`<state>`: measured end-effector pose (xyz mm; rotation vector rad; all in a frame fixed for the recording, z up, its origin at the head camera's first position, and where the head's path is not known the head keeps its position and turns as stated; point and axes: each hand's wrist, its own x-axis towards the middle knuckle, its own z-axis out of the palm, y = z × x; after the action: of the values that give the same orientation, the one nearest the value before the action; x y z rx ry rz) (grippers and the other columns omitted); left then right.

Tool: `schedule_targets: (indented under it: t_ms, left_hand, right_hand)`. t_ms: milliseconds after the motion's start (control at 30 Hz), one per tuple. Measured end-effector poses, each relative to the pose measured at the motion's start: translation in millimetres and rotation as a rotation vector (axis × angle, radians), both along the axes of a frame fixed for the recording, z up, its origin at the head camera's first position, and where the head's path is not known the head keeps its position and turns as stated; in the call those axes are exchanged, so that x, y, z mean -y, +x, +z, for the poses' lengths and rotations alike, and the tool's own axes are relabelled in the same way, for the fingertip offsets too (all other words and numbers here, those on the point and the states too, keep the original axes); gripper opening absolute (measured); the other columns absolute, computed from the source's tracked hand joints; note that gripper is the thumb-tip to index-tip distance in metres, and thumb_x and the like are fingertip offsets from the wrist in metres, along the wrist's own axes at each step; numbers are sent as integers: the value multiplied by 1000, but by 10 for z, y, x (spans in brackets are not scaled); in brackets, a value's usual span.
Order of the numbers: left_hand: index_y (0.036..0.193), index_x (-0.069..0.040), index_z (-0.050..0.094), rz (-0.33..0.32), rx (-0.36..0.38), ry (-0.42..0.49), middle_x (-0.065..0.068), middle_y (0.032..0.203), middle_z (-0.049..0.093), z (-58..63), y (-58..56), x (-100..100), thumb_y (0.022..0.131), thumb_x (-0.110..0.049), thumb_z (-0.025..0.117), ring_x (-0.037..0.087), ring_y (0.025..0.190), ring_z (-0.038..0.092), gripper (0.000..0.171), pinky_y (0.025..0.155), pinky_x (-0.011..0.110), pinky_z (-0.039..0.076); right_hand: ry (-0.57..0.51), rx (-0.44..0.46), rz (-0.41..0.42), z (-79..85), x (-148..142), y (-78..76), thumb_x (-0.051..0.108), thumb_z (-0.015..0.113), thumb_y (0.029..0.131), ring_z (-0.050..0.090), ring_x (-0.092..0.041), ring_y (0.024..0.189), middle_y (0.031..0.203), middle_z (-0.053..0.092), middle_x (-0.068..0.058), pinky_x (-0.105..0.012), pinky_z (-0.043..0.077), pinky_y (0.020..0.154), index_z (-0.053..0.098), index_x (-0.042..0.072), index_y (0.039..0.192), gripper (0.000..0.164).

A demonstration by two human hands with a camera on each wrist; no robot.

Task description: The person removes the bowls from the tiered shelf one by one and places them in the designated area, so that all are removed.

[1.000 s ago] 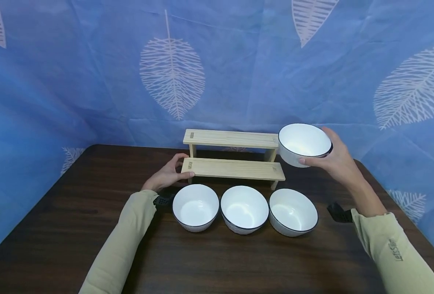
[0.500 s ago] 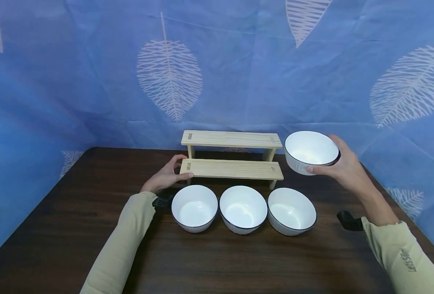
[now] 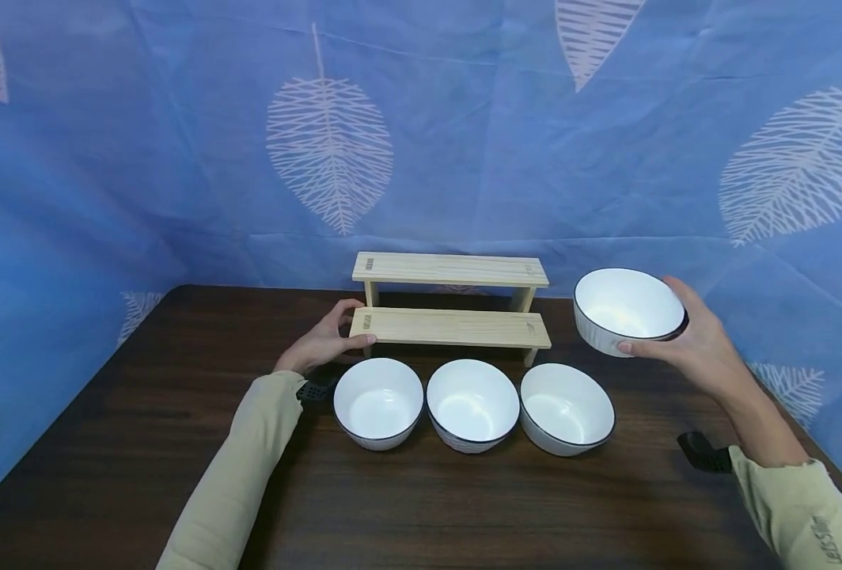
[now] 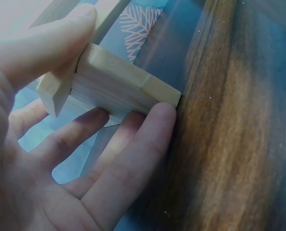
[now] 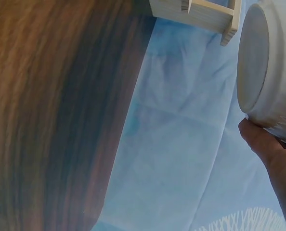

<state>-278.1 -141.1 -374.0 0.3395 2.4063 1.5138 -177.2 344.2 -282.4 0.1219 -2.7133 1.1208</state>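
Observation:
A two-tier wooden stand (image 3: 449, 328) is at the back of the table, with two pale boards on short legs. My left hand (image 3: 321, 342) holds the lower board's left end. The left wrist view has the thumb over the board and several fingers against the stand's leg (image 4: 123, 84). To the right of the stand, my right hand (image 3: 702, 348) grips a white bowl (image 3: 629, 305) with a dark rim, raised above the table. In the right wrist view the bowl's base (image 5: 253, 60) shows, with a finger below it.
Three similar white bowls, a left one (image 3: 378, 402), a middle one (image 3: 472, 402) and a right one (image 3: 567, 405), form a row just in front of the stand. The dark wood table (image 3: 421, 514) ends at a blue leaf-patterned cloth (image 3: 464, 142) behind.
My right hand has carried the bowl rightward and somewhat lower, away from the stand's right end. The left hand keeps its hold on the stand, and the row of bowls stays put.

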Motion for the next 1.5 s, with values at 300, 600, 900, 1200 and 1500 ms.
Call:
schedule_targets:
  t_ms: [300,600,900,1200,1500]
  left_hand:
    - [156,-9,21,-8,6,23,29,144,38,8,20,-7,99,-19,68,42,122,53,75,98,55,49]
    - [156,-9,22,3,-7,-10,29,143,41,16,10,-12,98,-21,69,42,123,51,76,99,58,48]
    - [155,-7,24,2,-22,-17,29,141,43,9,-5,-17,97,-20,69,42,122,51,75,100,58,47]
    - [155,-6,22,1,-25,-9,30,143,41,6,6,-4,97,-19,69,43,124,50,76,101,59,45]
    - [156,-7,21,0,-3,7,29,144,39,31,14,-9,98,-18,69,42,124,50,76,101,57,47]
  right_hand:
    - [34,17,-40,-55,-89,96,23,83,85,35,-58,129,154,24,-40,-49,42,83,6,3,162,111]
    - [63,40,-42,-126,-182,172,24,83,85,35,-58,128,153,25,-41,-33,41,77,7,0,161,111]
    - [78,65,-29,-213,-251,218,26,84,85,38,-59,124,152,25,-42,-35,49,74,7,2,162,112]
    - [162,100,-66,-248,-243,245,34,84,83,30,-66,129,151,20,-47,-74,37,83,4,-2,161,117]
    - [192,140,-70,-262,-279,288,37,83,84,27,-68,130,151,17,-48,-76,35,83,0,0,161,119]
